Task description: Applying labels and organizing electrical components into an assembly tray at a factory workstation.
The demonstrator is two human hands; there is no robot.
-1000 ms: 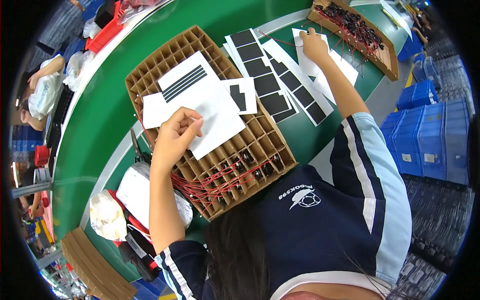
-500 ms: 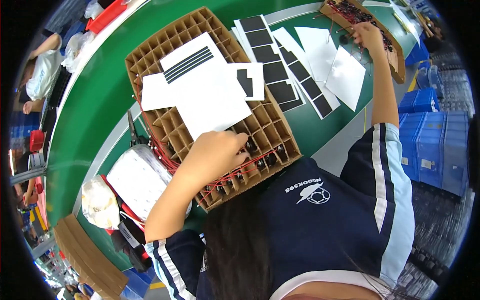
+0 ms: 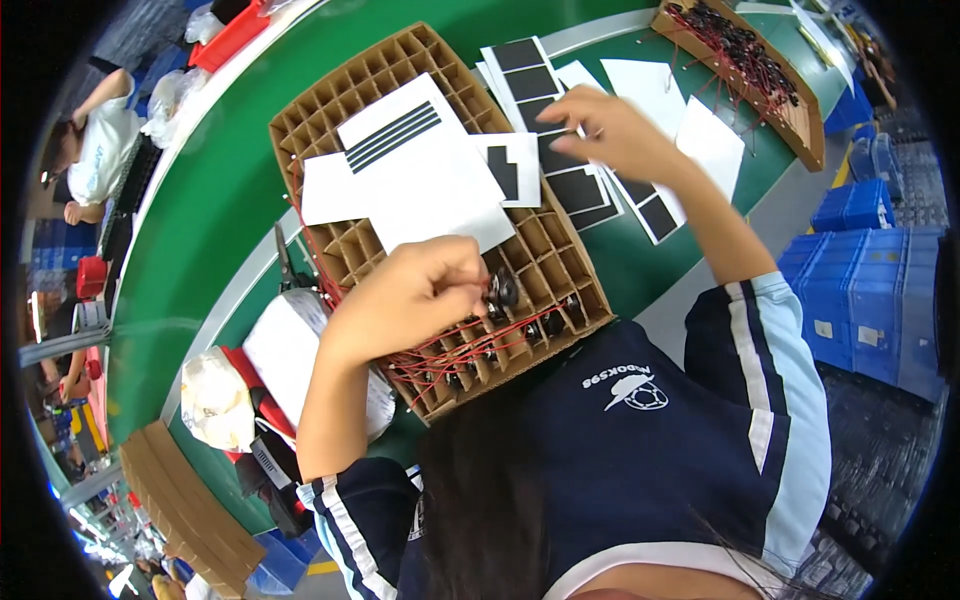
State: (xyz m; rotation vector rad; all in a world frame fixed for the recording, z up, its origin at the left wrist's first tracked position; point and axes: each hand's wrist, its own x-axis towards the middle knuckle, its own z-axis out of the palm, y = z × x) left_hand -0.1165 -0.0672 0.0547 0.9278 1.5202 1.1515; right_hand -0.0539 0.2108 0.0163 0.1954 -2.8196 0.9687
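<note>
Here's the left hand [image 3: 425, 285], down low over the brown cardboard box divided into small square cells [image 3: 555, 265], its fingers curled in, and right at the fingertips sits a glossy black round part [image 3: 503, 287]! Gripped or only touched? From here I can't tell. Thin red wires [image 3: 430, 358] run beneath that hand across the near cells. Over to the right hand [image 3: 625, 138]: blurred, fingers parted, nothing visible in them, hovering above the white paper strips printed with black blocks [image 3: 575, 188]. White sheets, one with black stripes [image 3: 430, 190], lie across the box's middle. And at the far right, on the green tabletop [image 3: 200, 220], a shallow cardboard tray [image 3: 815, 150] brims with black parts and red wires.
</note>
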